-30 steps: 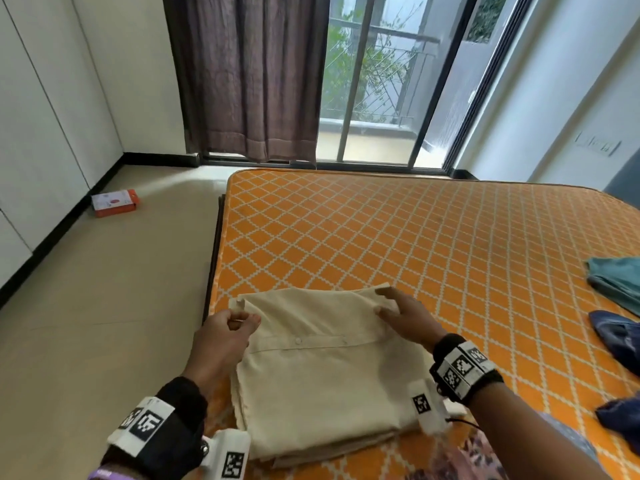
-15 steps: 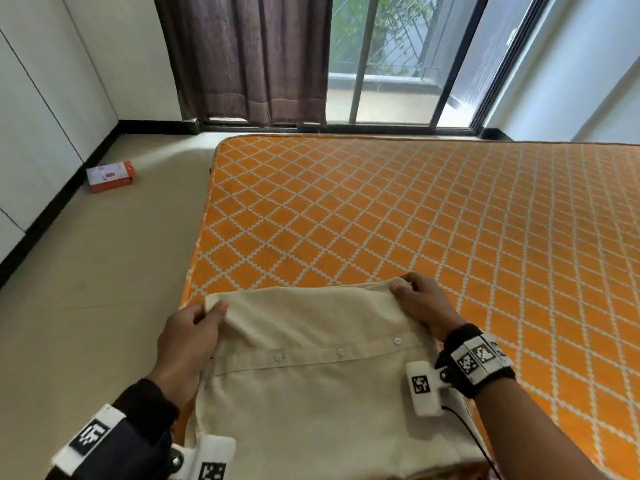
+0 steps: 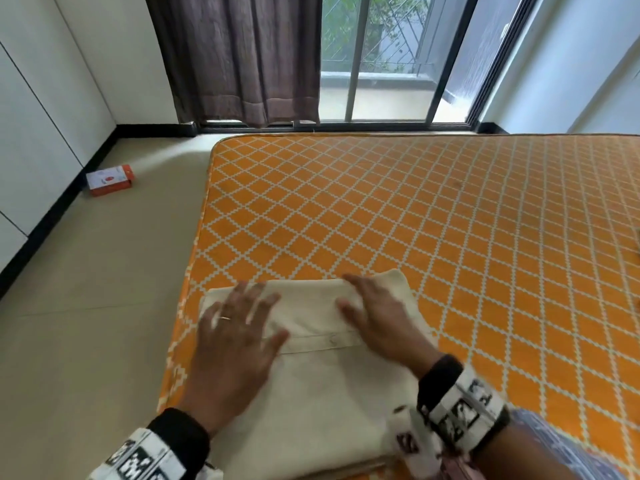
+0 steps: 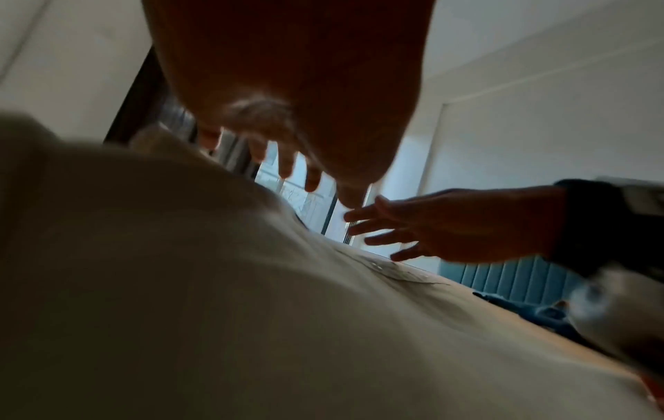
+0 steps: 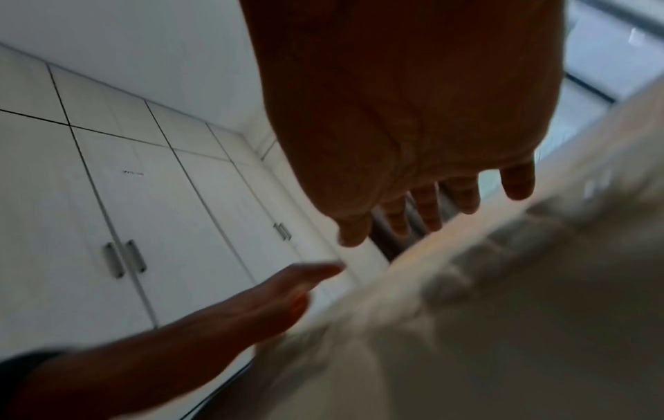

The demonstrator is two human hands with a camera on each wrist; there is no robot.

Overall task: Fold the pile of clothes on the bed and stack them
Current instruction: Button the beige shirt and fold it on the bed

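The folded shirt [image 3: 311,393] is lying at the bed's [image 3: 450,220] near left corner, directly under both hands. The left hand [image 3: 235,344] and right hand [image 3: 377,323] are hovering over or pressing it with fingers spread, holding nothing, equally near, its placket running across between them.

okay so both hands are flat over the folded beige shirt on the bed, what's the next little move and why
Probably press both palms down and sweep outward to flatten the fold. The left hand and right hand are spread with straight fingers over the beige shirt, gripping nothing, and its far edge already lies doubled over near the corner of the bed.
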